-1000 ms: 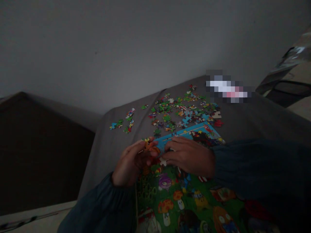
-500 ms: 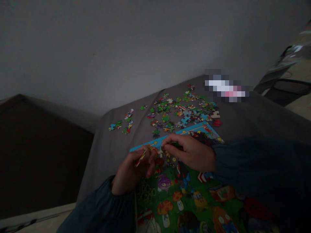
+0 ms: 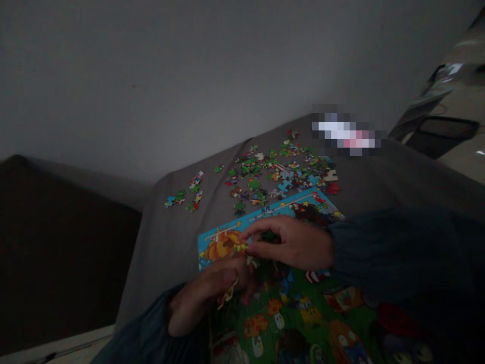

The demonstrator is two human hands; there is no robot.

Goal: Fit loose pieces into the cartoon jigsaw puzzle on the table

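A cartoon jigsaw puzzle board (image 3: 273, 205) with a blue upper border and a green lower picture lies before me. Over its left part, my left hand (image 3: 215, 285) is closed on a puzzle piece (image 3: 228, 293) seen edge-on, pinched by the thumb. My right hand (image 3: 293, 242) hovers over the upper middle of the board, thumb and forefinger together around a small puzzle piece (image 3: 241, 247). Its fingertips are close to the left hand's fingers. Both hands hide part of the picture beneath them.
Many loose puzzle pieces (image 3: 284, 174) are strewn beyond the board on the grey cloth (image 3: 166, 242). A smaller group of pieces (image 3: 195, 192) lies to the left. Behind stands a pale wall (image 3: 151, 101). A pixelated item (image 3: 344, 132) rests at the back right.
My left hand has moved down and toward me, uncovering the orange drawing at the board's upper left corner. My right hand has shifted slightly left and down.
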